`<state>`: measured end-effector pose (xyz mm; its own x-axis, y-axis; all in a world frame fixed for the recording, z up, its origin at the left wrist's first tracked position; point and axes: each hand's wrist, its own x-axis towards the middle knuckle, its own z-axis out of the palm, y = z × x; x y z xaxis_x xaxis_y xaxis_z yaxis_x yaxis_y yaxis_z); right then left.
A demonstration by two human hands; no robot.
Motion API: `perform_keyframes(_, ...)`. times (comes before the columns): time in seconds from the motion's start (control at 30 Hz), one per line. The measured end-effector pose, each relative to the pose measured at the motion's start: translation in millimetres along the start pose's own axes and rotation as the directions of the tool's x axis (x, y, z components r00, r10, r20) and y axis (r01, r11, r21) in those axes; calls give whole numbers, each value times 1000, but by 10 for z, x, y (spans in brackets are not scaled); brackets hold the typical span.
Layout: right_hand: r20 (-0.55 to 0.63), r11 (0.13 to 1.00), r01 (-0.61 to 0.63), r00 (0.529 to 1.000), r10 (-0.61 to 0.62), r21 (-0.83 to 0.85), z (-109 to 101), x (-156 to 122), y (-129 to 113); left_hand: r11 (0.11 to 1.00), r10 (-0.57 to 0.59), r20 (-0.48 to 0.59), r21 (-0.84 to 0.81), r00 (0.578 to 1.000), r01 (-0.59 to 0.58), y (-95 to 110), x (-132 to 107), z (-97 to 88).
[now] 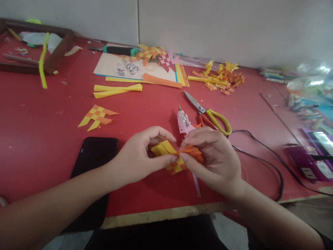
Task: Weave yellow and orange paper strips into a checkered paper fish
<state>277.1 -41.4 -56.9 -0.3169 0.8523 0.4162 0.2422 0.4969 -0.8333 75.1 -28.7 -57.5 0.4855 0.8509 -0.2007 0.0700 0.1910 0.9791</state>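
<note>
Between my two hands is a woven paper fish (175, 166) of yellow and orange strips, held just above the red table near its front edge. My left hand (145, 152) pinches its yellow side between thumb and fingers. Closed on the folded orange strips at the other side is my right hand (215, 156). A pink glue gun (182, 122) lies right behind the hands, partly covered by the right one. Scissors (208, 113) with yellow and red handles rest behind it. A finished-looking paper fish (97, 117) lies to the left.
A black phone (95, 154) lies under my left forearm. Yellow strips (117, 90), stacked paper sheets (104, 66), and a heap of paper scraps (221, 78) lie farther back. A wooden tray (59, 52) stands back left; a purple power strip (307, 163) and cable (281, 180) are right.
</note>
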Motion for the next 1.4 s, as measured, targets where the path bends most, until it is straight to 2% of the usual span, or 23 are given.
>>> perform_keyframes(0.2,-2,993,-96,995,96,67,-2,0,-45,999,-7,-66,41,998,10,18,0,4)
perform_keyframes(0.37,63,978,-206,977,204,26,-30,14,-84,996,-66,-6,56,998,66,18,-5,7)
perform_keyframes(0.53,43,979,-202,979,201,9,-9,-2,-73,996,-58,33,71,998,55,42,-15,-9)
perform_keyframes(0.67,19,980,-198,980,198,4,-8,-8,-68,997,-59,20,44,998,59,33,-22,-16)
perform_keyframes(0.73,-24,982,-188,982,188,-1,-11,-3,-57,998,-63,9,-7,998,63,20,-19,-5)
perform_keyframes(0.83,-116,986,-164,980,164,11,-8,10,-38,985,-51,-61,-166,997,40,3,-7,21)
perform_keyframes(0.9,-153,987,-162,975,162,15,-5,15,-32,970,-85,-58,-235,995,70,-3,1,30)
perform_keyframes(1.03,-93,984,-179,979,181,23,-19,12,-40,981,-119,-2,-157,993,118,5,2,11)
perform_keyframes(1.13,1,979,-173,985,173,110,-35,-1,-42,993,-77,-45,-96,996,72,17,-5,-9)
perform_keyframes(1.23,63,962,-207,978,199,177,-30,-15,-32,993,-44,-108,-112,993,32,14,-8,-15)
perform_keyframes(1.3,58,959,-228,974,221,168,-18,-17,-26,991,-41,-143,-133,989,22,3,-6,-15)
perform_keyframes(1.4,-32,969,-223,973,228,107,-3,-4,-22,991,-34,-193,-134,981,8,-15,3,-16)
